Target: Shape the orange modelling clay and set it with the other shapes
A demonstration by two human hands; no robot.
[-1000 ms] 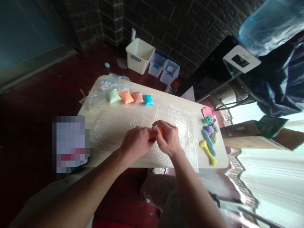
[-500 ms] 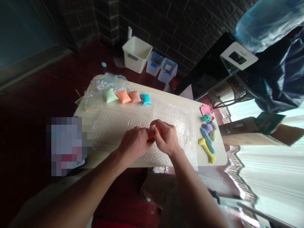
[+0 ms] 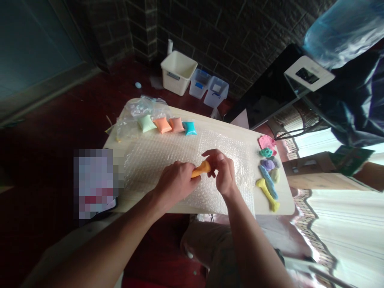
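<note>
An orange clay piece [image 3: 200,169], long with a flared right end, sticks out of my left hand [image 3: 177,180], whose fingers are wrapped round its other end. My right hand [image 3: 222,168] is at the flared end with its fingers bent and apart; whether a fingertip touches the clay is hard to see. Both hands are above a sheet of bubble wrap [image 3: 156,160] on the pale table [image 3: 207,123]. Shaped clay pieces lie along the right side: a yellow bone shape [image 3: 268,195], a blue strip [image 3: 269,182], a purple lump [image 3: 267,164], a green piece [image 3: 266,152] and a pink one [image 3: 267,142].
Pillow-like packets in green [image 3: 147,123], orange [image 3: 162,125], peach [image 3: 177,124] and blue [image 3: 190,128] line the far edge, beside clear plastic bags [image 3: 144,106]. Storage bins [image 3: 179,72] stand on the floor beyond. A cardboard box [image 3: 318,182] is at the right.
My right hand has come away from the left and opened its fingers, exposing the orange clay that both hands had covered. The view has shifted slightly.
</note>
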